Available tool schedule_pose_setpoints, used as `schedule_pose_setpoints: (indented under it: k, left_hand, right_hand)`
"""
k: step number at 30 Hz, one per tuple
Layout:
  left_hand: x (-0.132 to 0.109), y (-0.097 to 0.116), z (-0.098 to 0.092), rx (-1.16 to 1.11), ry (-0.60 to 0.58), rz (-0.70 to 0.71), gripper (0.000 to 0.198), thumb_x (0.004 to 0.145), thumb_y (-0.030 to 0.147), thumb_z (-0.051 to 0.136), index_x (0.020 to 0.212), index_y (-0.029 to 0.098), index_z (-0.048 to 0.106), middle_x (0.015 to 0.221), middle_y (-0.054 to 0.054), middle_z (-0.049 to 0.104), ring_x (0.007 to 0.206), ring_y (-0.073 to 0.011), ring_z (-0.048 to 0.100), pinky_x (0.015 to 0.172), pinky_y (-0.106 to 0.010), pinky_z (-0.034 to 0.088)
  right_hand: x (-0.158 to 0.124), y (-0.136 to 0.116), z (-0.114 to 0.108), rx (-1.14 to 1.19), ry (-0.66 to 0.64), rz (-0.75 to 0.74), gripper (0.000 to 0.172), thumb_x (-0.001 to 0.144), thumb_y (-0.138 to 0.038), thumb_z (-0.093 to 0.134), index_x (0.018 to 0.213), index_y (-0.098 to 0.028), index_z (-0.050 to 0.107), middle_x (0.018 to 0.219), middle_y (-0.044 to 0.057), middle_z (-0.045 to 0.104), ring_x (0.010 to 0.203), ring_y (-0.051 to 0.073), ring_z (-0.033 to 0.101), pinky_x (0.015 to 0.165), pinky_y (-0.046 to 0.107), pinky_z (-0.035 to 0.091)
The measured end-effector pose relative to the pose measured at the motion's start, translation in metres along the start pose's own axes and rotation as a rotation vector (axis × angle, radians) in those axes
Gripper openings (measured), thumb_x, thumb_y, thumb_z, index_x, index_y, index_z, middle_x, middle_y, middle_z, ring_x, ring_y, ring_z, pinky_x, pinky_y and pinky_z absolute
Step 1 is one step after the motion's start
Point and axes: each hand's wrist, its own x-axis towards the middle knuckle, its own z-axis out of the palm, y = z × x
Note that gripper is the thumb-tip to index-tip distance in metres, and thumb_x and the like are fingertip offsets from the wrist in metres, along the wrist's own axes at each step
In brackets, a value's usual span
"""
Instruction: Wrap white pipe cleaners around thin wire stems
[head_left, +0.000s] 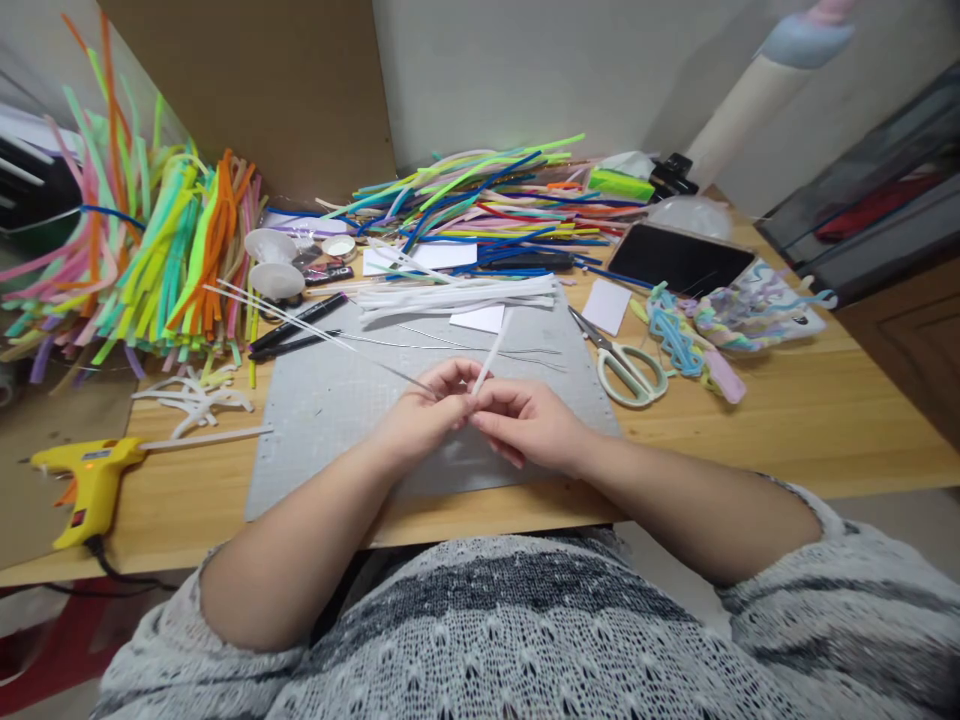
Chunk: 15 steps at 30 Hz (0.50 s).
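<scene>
Close together over the grey cutting mat (322, 430), my two hands meet at the fingertips. My left hand (424, 420) is closed in a pinch on thin wires (352, 347), whose pale ends stick out to the upper left. My right hand (536, 425) pinches a white pipe cleaner (492, 352) that points up and slightly right from between the fingers. Where wires and pipe cleaner meet is hidden by the fingers. Beyond the hands lies a bundle of white pipe cleaners (457, 297), with loose wires (517, 350) on the mat in front of it.
Scissors (634, 375) lie right of the mat, near a phone (679, 258) and pastel braided pieces (675, 335). On the left are a yellow glue gun (97, 480), white pipe cleaner scraps (199, 400) and black pens (296, 325). Coloured pipe cleaners (480, 200) are heaped at the back.
</scene>
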Motion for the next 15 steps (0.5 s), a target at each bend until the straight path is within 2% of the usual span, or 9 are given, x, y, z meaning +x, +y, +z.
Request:
schedule_pose_setpoints:
  k: [3, 5, 7, 9, 12, 15]
  left_hand:
    - [0.000, 0.001, -0.001, -0.025, -0.031, -0.035, 0.026, 0.066, 0.012, 0.057, 0.091, 0.019, 0.062, 0.078, 0.000, 0.058, 0.064, -0.0094, 0.050, 0.060, -0.023, 0.040]
    - [0.000, 0.002, -0.001, -0.091, -0.042, -0.035, 0.018, 0.062, 0.010, 0.055, 0.077, 0.018, 0.058, 0.081, 0.000, 0.056, 0.072, -0.0111, 0.052, 0.066, -0.024, 0.042]
    - [-0.001, 0.005, 0.000, -0.181, -0.073, -0.054, 0.014, 0.060, 0.010, 0.058, 0.068, 0.017, 0.049, 0.081, 0.000, 0.052, 0.072, -0.0110, 0.051, 0.064, -0.024, 0.043]
    - [-0.003, 0.008, 0.001, -0.258, -0.127, -0.085, 0.022, 0.060, 0.015, 0.064, 0.067, 0.018, 0.043, 0.082, 0.000, 0.049, 0.072, -0.0115, 0.051, 0.062, -0.024, 0.044]
    - [-0.005, 0.012, 0.002, -0.329, -0.190, -0.109, 0.030, 0.058, 0.022, 0.073, 0.069, 0.019, 0.045, 0.081, -0.001, 0.048, 0.074, -0.0139, 0.052, 0.063, -0.026, 0.046]
    - [-0.003, 0.012, 0.001, -0.370, -0.160, -0.101, 0.026, 0.060, 0.027, 0.074, 0.075, 0.019, 0.055, 0.082, -0.002, 0.053, 0.071, -0.0127, 0.053, 0.066, -0.027, 0.047]
  right_hand:
    - [0.000, 0.003, 0.002, -0.032, -0.008, 0.017, 0.011, 0.083, -0.026, 0.054, 0.079, -0.017, 0.058, 0.048, -0.009, 0.048, 0.030, 0.002, 0.041, 0.030, 0.015, 0.030]
    - [0.001, 0.004, 0.002, -0.007, -0.026, 0.049, 0.012, 0.083, -0.027, 0.055, 0.075, -0.017, 0.056, 0.049, -0.008, 0.050, 0.031, 0.002, 0.041, 0.030, 0.015, 0.030]
    - [0.001, 0.005, 0.003, 0.049, -0.039, 0.082, 0.011, 0.082, -0.027, 0.057, 0.076, -0.017, 0.055, 0.049, -0.008, 0.051, 0.031, 0.002, 0.042, 0.029, 0.015, 0.030]
    - [0.001, 0.005, 0.003, 0.133, -0.056, 0.096, 0.011, 0.080, -0.028, 0.059, 0.081, -0.018, 0.056, 0.048, -0.008, 0.052, 0.030, 0.003, 0.042, 0.028, 0.015, 0.029]
    - [0.001, 0.003, 0.001, 0.282, -0.118, 0.098, 0.015, 0.078, -0.032, 0.061, 0.081, -0.019, 0.054, 0.048, -0.008, 0.055, 0.028, 0.002, 0.039, 0.026, 0.014, 0.026]
    - [0.002, -0.001, -0.004, 0.416, -0.160, 0.099, 0.018, 0.077, -0.033, 0.062, 0.079, -0.019, 0.051, 0.048, -0.008, 0.056, 0.026, 0.002, 0.035, 0.025, 0.014, 0.020]
